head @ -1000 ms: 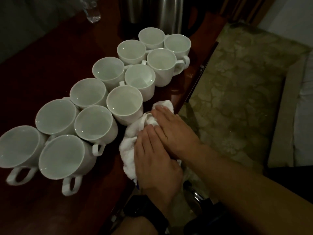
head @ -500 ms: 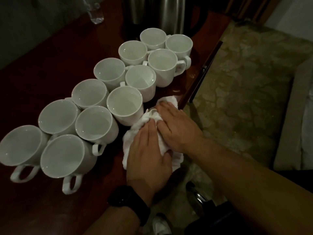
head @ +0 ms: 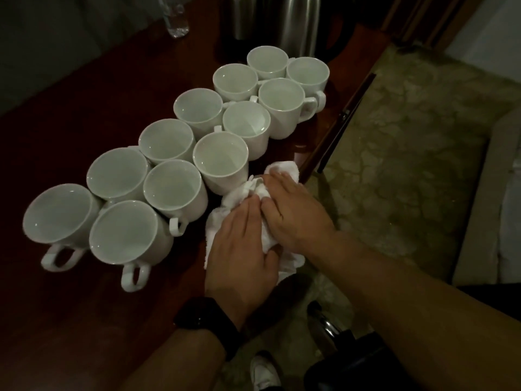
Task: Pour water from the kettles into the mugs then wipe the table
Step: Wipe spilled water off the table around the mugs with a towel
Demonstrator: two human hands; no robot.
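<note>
Several white mugs [head: 220, 162] stand in two rows along the dark red wooden table [head: 84, 114]. A crumpled white cloth [head: 222, 221] lies on the table's right edge, just right of the mugs. My left hand [head: 242, 249] presses flat on the cloth with straight fingers. My right hand [head: 293, 210] lies beside it, palm down on the cloth's far part. Two steel kettles [head: 298, 21] stand at the far end behind the mugs.
A clear plastic bottle [head: 176, 18] stands at the far left of the table. To the right lies a mottled greenish carpet [head: 408, 142] with a light sofa edge [head: 479, 193]. A white shoe [head: 265, 373] and a dark chair part [head: 352, 359] show below.
Both hands have slid the cloth a little farther along the table's right edge, away from me. The left forearm now comes in from lower left. The mugs have not moved.
</note>
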